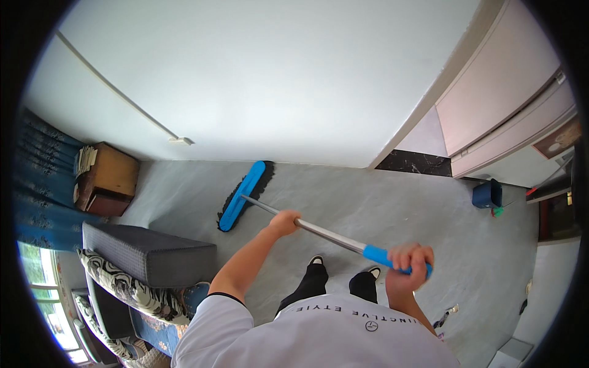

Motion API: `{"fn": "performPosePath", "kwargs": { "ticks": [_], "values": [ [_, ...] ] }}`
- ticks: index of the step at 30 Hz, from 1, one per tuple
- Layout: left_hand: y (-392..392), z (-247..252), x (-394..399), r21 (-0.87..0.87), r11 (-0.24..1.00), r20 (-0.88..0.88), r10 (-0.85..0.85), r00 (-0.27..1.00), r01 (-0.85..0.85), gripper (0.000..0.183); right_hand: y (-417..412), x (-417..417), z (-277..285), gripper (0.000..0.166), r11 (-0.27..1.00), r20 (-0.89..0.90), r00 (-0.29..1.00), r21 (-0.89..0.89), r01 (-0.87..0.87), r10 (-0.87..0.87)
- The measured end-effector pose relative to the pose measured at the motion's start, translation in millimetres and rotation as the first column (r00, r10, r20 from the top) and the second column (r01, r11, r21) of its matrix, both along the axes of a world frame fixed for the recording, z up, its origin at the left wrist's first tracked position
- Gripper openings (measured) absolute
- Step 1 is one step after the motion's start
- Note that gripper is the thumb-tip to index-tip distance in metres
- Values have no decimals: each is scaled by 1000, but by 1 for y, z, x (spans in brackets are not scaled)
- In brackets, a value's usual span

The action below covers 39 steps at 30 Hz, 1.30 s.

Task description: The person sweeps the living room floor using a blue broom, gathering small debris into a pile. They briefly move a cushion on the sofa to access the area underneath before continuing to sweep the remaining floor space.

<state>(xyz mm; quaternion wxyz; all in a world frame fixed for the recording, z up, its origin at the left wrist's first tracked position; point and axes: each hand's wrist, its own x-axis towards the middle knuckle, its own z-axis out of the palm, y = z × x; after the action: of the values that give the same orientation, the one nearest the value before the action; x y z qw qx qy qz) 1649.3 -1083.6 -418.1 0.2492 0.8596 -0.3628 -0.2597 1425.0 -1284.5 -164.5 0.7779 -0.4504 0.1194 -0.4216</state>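
Observation:
A dust mop with a blue head (243,195) and a dark fringe lies flat on the grey floor (331,195), its far end close to the white wall. From its middle a metal pole (329,233) slants up toward me. My left hand (285,223) is wrapped around the pole partway along. Near the top end, my right hand (411,266) grips the blue handle sleeve (377,255). Both my shoes stand on the floor below the pole.
Left of the mop is a grey sofa (179,262) with patterned cushions; a wooden cabinet (110,175) stands in the corner by a blue curtain (41,170). A dark blue bin (487,194) sits at the right, near a doorway. Small litter (445,317) lies on the floor to my right.

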Motion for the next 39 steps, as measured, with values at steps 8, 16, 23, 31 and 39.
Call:
{"fn": "performPosePath", "kwargs": {
  "ticks": [8,16,23,31,39],
  "values": [
    [23,-19,24,183,878,174,414,894,-442,24,-5,63,-59,12,971,-62,971,79,-226,231],
    [-37,-50,-38,397,864,169,260,951,-308,23,-62,-30,-99,8,978,-144,982,187,-98,126],
    [-185,-46,-143,378,922,141,35,989,-86,17,-186,-143,-66,14,958,-94,986,238,157,-138],
    [-393,-5,-342,48,919,-13,-390,921,390,15,-304,-361,18,24,823,-97,826,74,563,-556],
    [-509,37,-473,-209,709,-46,-695,717,674,16,-289,-492,74,33,558,-79,552,-90,825,-830]
  ]
}}
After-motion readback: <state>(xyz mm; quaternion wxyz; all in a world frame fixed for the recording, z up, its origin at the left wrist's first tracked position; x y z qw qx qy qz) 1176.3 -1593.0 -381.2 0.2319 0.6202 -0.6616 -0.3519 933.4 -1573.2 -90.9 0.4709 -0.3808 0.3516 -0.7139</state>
